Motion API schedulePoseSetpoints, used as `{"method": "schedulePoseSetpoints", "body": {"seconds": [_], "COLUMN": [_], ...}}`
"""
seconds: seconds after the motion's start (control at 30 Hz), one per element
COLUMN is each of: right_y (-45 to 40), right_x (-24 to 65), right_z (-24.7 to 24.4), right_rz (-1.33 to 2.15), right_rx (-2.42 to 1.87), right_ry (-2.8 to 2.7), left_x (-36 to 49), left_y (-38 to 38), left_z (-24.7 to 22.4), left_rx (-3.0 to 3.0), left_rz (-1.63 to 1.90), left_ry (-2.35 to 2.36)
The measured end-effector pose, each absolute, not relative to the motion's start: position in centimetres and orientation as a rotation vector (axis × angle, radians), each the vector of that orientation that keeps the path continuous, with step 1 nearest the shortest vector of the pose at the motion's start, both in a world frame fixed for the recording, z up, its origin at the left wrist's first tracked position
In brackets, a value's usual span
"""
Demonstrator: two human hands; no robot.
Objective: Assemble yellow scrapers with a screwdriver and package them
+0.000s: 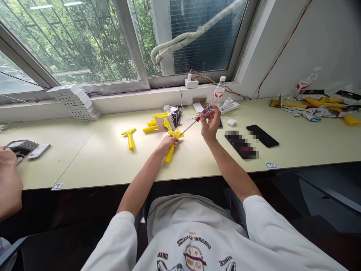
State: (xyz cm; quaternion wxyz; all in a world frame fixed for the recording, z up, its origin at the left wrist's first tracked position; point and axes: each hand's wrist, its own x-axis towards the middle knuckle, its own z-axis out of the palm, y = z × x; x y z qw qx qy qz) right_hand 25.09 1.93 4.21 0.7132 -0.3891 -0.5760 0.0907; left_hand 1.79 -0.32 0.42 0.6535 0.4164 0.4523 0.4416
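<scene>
A yellow plastic scraper [169, 153] is held in the closed grip of the left hand [168, 145], just behind the table's [93, 165] front edge. A screwdriver [207, 111] is pinched in the right hand [210, 124], its tip at the scraper's head. A second yellow scraper [129, 138] lies well apart to the left.

Single head-worn view, looking forward and down from above the person's chest. White T-shirt [191, 241] lies very near, at 6 o'clock. Left hand [167, 145] and right hand [210, 124] sit at arm's reach, near frame centre. Long desk [84, 169] runs from 9 to 3 o'clock, farther out. Window [84, 41] lies farthest, at 12 o'clock.
</scene>
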Motion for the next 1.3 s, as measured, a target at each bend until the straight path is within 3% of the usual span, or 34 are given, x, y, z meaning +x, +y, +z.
{"method": "schedulePoseSetpoints", "body": {"seconds": [0.93,1.1,1.3], "right_y": [2.1,3.9,4.9], "right_x": [25.6,27.2,30.1], "right_z": [4.5,4.4,4.5], "right_rz": [0.182,0.403,0.902], "right_rx": [-0.9,-0.942,-1.0], "right_ry": [-1.129,-1.074,-1.116], "left_x": [1.6,0.3,-0.4], "left_y": [-0.3,0.2,0.3], "left_z": [1.0,1.8,2.7], "left_rx": [0.869,0.906,1.107], "left_rz": [1.135,1.266,1.45], "left_ry": [1.074,0.998,1.116]}}
